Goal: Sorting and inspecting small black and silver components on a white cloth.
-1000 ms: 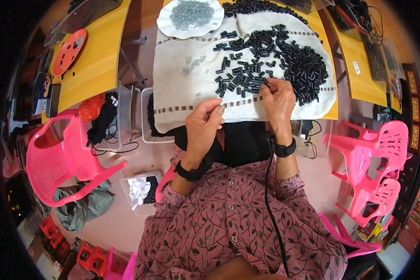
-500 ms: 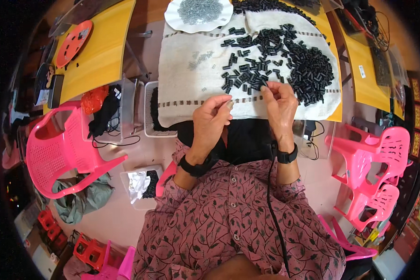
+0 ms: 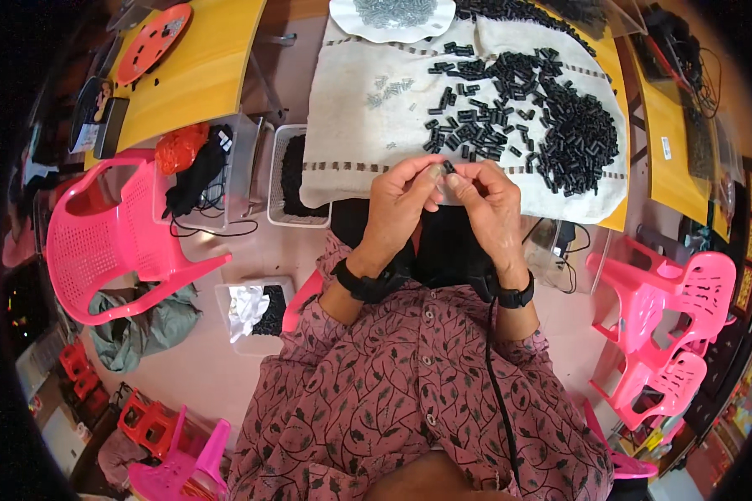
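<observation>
My left hand (image 3: 401, 199) and my right hand (image 3: 490, 200) meet at the near edge of a white cloth (image 3: 342, 117) on the table. Between the fingertips of my right hand is a small black tubular piece (image 3: 448, 167). My left finger and thumb are pinched against it; whatever they hold is too small to make out. Just beyond my hands lie scattered black pieces (image 3: 476, 134), with a denser heap (image 3: 581, 142) to their right. Small clear pieces (image 3: 387, 90) rest on the cloth's left part.
A scalloped white plate (image 3: 393, 36) of tiny clear pieces stands at the far edge. Yellow tables (image 3: 200, 75) flank the cloth. On the floor are a white basket (image 3: 299, 221), a tub (image 3: 241, 342) of black pieces, and pink chairs (image 3: 113, 242) and stools (image 3: 673, 292).
My right hand has left the scattered pieces with a black piece and come to my left hand. The view has shifted, so the table appears further right and higher.
</observation>
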`<action>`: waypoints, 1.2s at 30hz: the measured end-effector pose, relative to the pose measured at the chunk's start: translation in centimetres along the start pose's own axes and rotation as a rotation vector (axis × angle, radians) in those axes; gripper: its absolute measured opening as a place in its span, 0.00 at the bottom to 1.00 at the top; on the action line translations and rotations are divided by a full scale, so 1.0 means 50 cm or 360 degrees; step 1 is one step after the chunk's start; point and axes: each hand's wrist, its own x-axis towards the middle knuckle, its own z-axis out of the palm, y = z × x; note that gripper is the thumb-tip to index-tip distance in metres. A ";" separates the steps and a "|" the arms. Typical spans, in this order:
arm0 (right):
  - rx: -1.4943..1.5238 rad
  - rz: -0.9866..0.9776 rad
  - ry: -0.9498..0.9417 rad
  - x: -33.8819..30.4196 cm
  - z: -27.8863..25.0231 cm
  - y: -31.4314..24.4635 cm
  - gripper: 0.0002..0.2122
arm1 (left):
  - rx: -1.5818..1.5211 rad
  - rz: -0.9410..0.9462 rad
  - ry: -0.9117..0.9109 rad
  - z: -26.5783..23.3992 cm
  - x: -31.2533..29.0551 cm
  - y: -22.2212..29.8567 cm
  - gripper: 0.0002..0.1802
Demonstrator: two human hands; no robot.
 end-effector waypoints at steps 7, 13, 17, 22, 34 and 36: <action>0.0005 -0.0144 -0.0116 0.003 0.020 -0.005 0.04 | -0.0070 0.0074 -0.0068 -0.015 -0.002 -0.003 0.13; -0.0083 -0.0275 -0.0220 0.022 0.031 -0.023 0.04 | -0.0237 0.0116 -0.0006 -0.038 -0.002 -0.013 0.13; -0.0215 -0.0331 -0.0101 0.052 0.036 -0.045 0.03 | -0.0512 0.0067 0.0073 -0.052 0.002 -0.005 0.13; -0.0634 -0.0596 0.0071 0.121 0.063 -0.027 0.04 | -0.0722 0.0074 0.0015 -0.066 0.007 0.006 0.13; -0.1199 -0.0590 0.0092 0.174 0.105 -0.019 0.09 | -0.0860 0.0090 -0.0030 -0.081 0.012 0.012 0.15; -0.1220 -0.0581 0.0121 0.177 0.105 -0.018 0.10 | -0.0879 0.0100 -0.0054 -0.081 0.010 0.014 0.15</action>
